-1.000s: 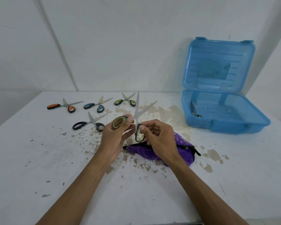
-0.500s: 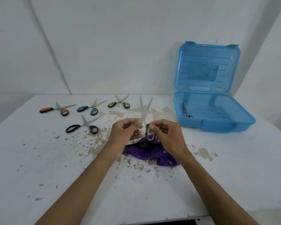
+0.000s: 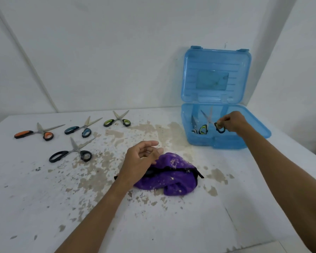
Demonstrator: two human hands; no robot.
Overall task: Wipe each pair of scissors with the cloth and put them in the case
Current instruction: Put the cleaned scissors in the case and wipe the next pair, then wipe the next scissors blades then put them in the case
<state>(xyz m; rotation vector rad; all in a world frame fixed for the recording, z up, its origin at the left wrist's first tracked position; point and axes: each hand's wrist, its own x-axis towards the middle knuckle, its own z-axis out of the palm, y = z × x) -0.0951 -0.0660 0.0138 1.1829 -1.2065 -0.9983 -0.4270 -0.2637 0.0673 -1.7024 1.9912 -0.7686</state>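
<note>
My right hand (image 3: 231, 122) pinches the handle of green-and-black scissors (image 3: 209, 120) inside the open blue case (image 3: 226, 143) at the back right. Another pair (image 3: 194, 125) lies in the case to their left. My left hand (image 3: 141, 157) hovers open, holding nothing, over the left end of the crumpled purple cloth (image 3: 171, 173) at the table's middle. On the left lie orange scissors (image 3: 37, 133), blue scissors (image 3: 80, 127), green scissors (image 3: 117, 121) and black scissors (image 3: 71, 152), all with blades apart.
The white table (image 3: 44, 207) has brown patches of peeled paint around its middle. The case's lid (image 3: 215, 75) stands upright against the white back wall. The table's near edge runs along the bottom right.
Both hands held the scissors above the cloth before. My right hand has carried them right into the case; my left hand let go and stayed over the cloth.
</note>
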